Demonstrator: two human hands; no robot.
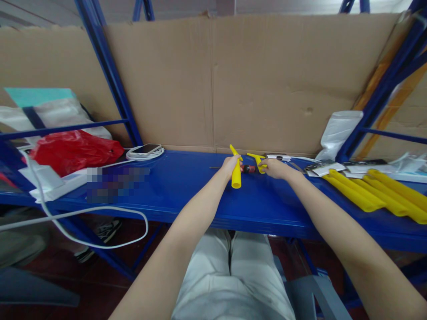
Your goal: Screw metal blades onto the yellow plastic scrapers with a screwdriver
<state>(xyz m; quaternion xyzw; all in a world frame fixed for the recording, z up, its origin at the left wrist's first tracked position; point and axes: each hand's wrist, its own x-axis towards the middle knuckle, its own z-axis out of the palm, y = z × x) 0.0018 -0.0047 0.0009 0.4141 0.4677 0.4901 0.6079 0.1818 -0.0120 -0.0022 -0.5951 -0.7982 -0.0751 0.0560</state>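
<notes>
My left hand (230, 165) is wrapped round a yellow tube (236, 178), which has a wide open end toward me and a narrower yellow part sticking out on the far side. In my right hand (274, 168) is a smaller yellow T-shaped piece (258, 160), its fingers closed about the lower part. Between the hands lies a screwdriver (249, 169) with a red and black handle. Its thin shaft points left, partly hidden behind my left hand. Both hands are just above the blue tabletop (187, 186).
Several yellow tubes (358, 191) lie at the right, beside packaged items. A white plastic bag (340, 133) leans by the right post. Leftward are a phone (147, 150) with a coiled white cable, a red bag (76, 151) and a looping white cable (145, 222). Cardboard (267, 89) lines the back.
</notes>
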